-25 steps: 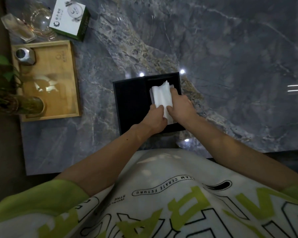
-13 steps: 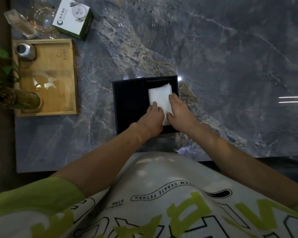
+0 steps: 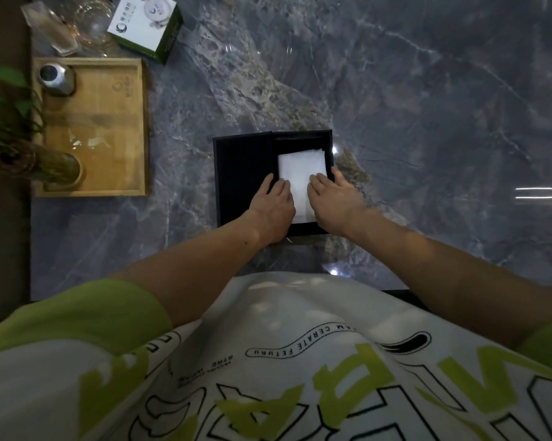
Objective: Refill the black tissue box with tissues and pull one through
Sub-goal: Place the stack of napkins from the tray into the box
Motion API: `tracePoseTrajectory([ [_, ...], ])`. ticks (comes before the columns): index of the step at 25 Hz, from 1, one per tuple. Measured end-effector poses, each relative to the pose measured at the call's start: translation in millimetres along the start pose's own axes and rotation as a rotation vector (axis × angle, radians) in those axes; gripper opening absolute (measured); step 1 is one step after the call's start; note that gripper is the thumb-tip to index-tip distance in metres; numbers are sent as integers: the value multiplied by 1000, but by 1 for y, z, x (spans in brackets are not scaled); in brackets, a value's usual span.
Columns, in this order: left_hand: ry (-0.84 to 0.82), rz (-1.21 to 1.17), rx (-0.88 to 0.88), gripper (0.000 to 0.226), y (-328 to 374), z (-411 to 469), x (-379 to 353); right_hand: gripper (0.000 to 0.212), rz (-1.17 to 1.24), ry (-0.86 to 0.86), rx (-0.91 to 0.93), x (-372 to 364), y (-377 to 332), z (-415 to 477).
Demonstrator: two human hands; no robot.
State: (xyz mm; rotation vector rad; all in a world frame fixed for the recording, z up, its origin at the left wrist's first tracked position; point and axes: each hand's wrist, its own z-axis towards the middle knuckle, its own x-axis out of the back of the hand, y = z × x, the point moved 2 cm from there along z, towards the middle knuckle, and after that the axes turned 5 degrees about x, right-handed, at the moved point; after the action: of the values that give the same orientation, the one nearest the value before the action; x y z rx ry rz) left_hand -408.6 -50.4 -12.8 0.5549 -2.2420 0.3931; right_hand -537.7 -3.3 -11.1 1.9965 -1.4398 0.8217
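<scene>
Grey marble worktop (image 3: 395, 90), black tissue box (image 3: 243, 173) lying open under both hands, white tissues (image 3: 300, 170) in its right half between them, left hand (image 3: 273, 205) and right hand (image 3: 333, 198) flat, fingers spread, pressing the stack's edges

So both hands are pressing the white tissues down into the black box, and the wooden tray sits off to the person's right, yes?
Not quite. The head view shows the wooden tray on the person's left. The rest holds: left hand and right hand press the white tissues into the black box.

White tissues (image 3: 301, 168), black box (image 3: 243, 173), grey-veined marble table (image 3: 427, 106)
</scene>
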Motion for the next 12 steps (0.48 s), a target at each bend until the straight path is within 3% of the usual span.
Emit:
tracePoseTrajectory([
  [5, -29, 55, 14, 63, 4, 1, -2, 70, -14, -124, -28, -4, -4, 4],
  [12, -41, 39, -30, 60, 0, 8, -2, 70, 43, -69, -56, -6, -5, 4],
])
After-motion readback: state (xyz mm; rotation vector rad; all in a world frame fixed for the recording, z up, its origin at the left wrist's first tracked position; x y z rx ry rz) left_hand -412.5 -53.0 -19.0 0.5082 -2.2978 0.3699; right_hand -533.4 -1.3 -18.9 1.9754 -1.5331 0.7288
